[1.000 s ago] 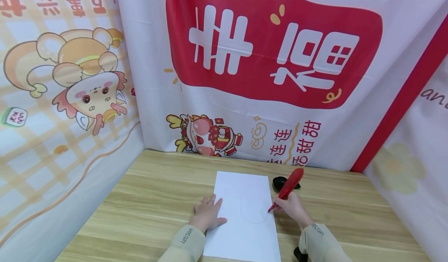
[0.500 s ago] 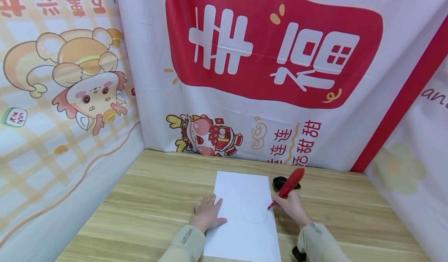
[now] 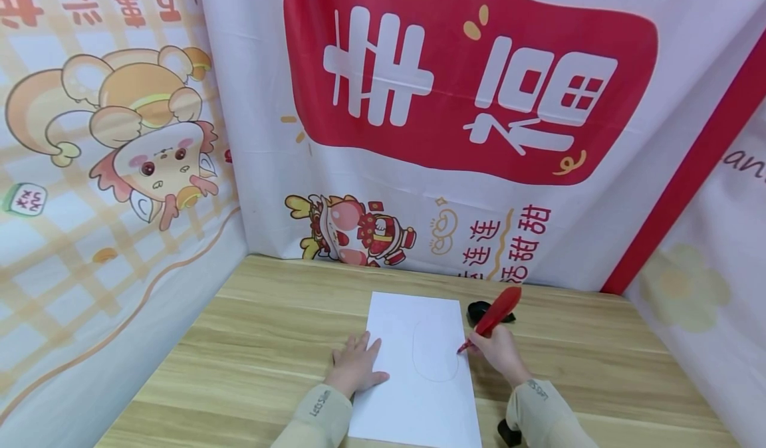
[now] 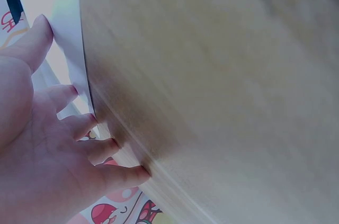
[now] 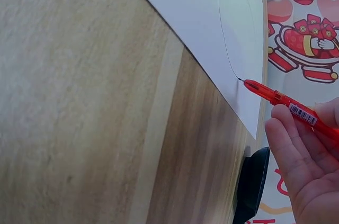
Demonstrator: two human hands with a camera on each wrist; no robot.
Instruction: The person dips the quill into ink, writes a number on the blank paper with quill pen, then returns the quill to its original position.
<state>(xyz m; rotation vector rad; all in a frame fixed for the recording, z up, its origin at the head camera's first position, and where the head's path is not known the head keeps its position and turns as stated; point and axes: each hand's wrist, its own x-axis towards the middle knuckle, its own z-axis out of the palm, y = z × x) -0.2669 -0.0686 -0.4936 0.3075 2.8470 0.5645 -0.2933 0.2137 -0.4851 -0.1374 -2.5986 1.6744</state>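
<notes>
A white sheet of paper (image 3: 397, 405) lies on the wooden table. It bears a thin U-shaped line, rounded at the near end. My right hand (image 3: 501, 353) pinches a red pen (image 3: 497, 312) near the sheet's right edge, the pen's thick end leaning up and away. In the right wrist view the pen (image 5: 273, 96), with a barcode label, has its tip right at the end of the dark line. My left hand (image 3: 354, 367) lies with fingers spread across the sheet's left edge. From the left wrist, that hand (image 4: 53, 139) shows its thumb over the paper (image 4: 66, 28).
Just right of the sheet's far corner sits a black object (image 3: 479, 313), partly behind the pen. Another small black thing (image 3: 509, 433) lies by the right sleeve. Printed cloth hangs behind the table (image 3: 269, 322) and along both sides.
The pen tip has moved slightly away from me along the sheet's right side, and the right arm of the drawn line is longer. The left hand has stayed in place.
</notes>
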